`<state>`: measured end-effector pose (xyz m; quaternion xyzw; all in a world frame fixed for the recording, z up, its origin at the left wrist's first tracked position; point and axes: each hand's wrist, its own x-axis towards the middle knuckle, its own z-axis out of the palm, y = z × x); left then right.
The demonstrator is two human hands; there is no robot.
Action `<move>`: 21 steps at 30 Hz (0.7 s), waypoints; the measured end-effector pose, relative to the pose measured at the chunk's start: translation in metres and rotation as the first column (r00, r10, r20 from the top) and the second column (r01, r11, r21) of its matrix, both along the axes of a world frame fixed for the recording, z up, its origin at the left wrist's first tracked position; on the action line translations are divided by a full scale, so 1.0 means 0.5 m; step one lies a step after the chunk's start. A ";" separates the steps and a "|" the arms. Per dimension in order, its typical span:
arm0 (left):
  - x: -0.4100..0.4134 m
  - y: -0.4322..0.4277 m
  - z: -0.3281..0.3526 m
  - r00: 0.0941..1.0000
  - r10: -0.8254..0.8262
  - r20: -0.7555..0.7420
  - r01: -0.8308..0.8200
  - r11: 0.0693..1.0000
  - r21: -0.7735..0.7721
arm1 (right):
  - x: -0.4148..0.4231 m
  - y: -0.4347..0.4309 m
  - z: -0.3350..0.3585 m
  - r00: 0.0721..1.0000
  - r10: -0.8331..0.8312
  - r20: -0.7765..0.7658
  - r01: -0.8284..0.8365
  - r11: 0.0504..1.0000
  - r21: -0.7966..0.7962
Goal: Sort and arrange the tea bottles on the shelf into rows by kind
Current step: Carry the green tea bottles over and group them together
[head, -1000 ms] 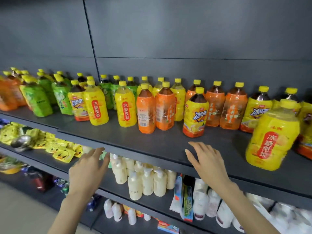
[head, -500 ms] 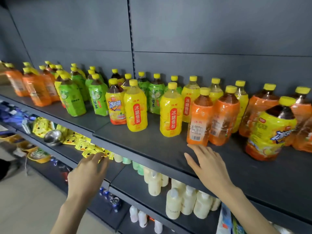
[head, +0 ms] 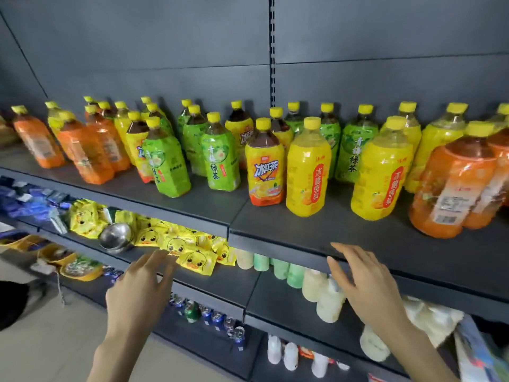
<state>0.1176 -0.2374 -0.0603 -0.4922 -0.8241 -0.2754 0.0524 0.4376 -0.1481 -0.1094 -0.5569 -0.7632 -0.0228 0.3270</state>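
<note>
Yellow front bottles (head: pixel 308 172) number two; left hand (head: pixel 140 290) and right hand (head: pixel 369 288) empty

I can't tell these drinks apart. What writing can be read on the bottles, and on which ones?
"冰红茶": yellow-and-orange bottle.
"冰糖雪梨": yellow bottle.
"绿茶": green bottle.
Orange bottle: white back label, print too small to read.
</note>
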 end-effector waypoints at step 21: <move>-0.553 0.225 0.000 0.998 0.031 -0.046 -0.034 0.997 -0.072 | -0.642 0.251 0.049 0.980 0.200 0.023 -0.201 0.979 0.034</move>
